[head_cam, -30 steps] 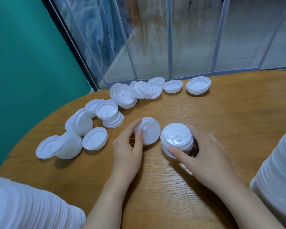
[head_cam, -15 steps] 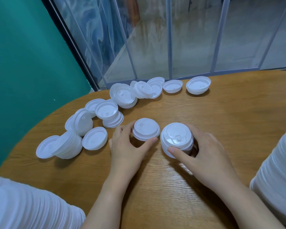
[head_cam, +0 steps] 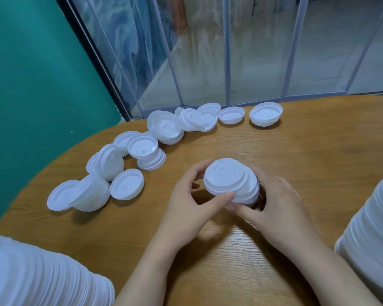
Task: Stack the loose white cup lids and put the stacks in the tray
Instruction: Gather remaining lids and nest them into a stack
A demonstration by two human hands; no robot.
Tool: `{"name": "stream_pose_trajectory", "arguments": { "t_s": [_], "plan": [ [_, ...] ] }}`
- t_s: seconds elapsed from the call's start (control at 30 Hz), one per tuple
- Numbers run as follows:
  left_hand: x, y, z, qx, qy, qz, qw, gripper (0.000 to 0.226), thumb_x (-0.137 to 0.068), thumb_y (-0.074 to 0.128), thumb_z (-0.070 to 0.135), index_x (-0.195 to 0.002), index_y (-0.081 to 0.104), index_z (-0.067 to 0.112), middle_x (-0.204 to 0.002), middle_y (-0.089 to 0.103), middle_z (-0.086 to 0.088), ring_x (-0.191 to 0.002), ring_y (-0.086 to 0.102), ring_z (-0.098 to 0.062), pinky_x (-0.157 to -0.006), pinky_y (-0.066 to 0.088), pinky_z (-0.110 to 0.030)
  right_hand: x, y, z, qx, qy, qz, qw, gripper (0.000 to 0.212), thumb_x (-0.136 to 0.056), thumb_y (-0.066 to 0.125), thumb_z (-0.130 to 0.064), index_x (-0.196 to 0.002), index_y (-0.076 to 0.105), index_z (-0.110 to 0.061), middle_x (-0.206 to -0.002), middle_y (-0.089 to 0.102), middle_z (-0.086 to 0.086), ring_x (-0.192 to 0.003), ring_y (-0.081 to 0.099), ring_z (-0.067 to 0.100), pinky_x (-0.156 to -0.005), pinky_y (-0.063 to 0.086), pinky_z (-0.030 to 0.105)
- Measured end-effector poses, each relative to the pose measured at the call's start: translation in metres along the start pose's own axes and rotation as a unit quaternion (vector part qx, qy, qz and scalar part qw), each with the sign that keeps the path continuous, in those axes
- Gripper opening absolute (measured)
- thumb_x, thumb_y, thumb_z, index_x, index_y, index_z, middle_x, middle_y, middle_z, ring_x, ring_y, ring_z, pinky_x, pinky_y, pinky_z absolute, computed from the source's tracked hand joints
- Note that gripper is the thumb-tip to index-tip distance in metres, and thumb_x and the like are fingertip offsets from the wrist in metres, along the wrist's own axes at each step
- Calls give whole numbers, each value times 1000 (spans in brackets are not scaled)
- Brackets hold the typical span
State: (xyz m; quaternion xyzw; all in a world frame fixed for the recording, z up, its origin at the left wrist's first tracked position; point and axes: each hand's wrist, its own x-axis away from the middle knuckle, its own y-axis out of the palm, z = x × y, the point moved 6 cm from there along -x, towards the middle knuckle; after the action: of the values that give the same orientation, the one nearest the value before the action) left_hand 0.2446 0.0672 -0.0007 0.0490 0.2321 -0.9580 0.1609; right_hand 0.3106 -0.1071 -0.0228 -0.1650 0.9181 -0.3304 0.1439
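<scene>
At the middle of the round wooden table (head_cam: 318, 155), my left hand (head_cam: 190, 206) pinches a white lid (head_cam: 224, 175) and holds it tilted on top of a short stack of lids (head_cam: 250, 193). My right hand (head_cam: 274, 208) grips that stack from the right and front. Several loose white lids (head_cam: 142, 146) lie scattered in an arc along the table's left and far edge, some upside down, some leaning on each other. No tray is in view.
A long stack of lids (head_cam: 42, 281) lies at the bottom left, and another tall stack (head_cam: 376, 235) at the right edge. A green wall and a clear strip curtain stand behind the table.
My left hand lifted the single lid from the table and carried it right onto the stack that my right hand holds. The right hand stayed in place.
</scene>
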Motion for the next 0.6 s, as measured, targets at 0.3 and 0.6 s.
{"name": "stream_pose_trajectory", "arguments": {
  "t_s": [0.3, 0.6],
  "plan": [
    [-4, 18, -5, -7, -14, -50, 999, 70, -83, 87, 18, -143, 55, 35, -136, 61, 19, -126, 55, 4, -102, 42, -12, -1, 2, 4, 20, 9, 2, 1000, 85, -69, 69, -72, -144, 45, -42, -112, 55, -31, -116, 46, 8, -104, 39, 41],
    [-14, 7, -2, 20, -32, -34, 999, 45, -100, 61, 42, -143, 58, 28, -136, 64, 18, -126, 56, 6, -110, 43, -20, -1, -1, 3, 19, 6, 5, 1000, 83, -67, 79, -66, -140, 47, -47, -107, 52, -38, -112, 46, 3, -101, 39, 36]
  ]
}}
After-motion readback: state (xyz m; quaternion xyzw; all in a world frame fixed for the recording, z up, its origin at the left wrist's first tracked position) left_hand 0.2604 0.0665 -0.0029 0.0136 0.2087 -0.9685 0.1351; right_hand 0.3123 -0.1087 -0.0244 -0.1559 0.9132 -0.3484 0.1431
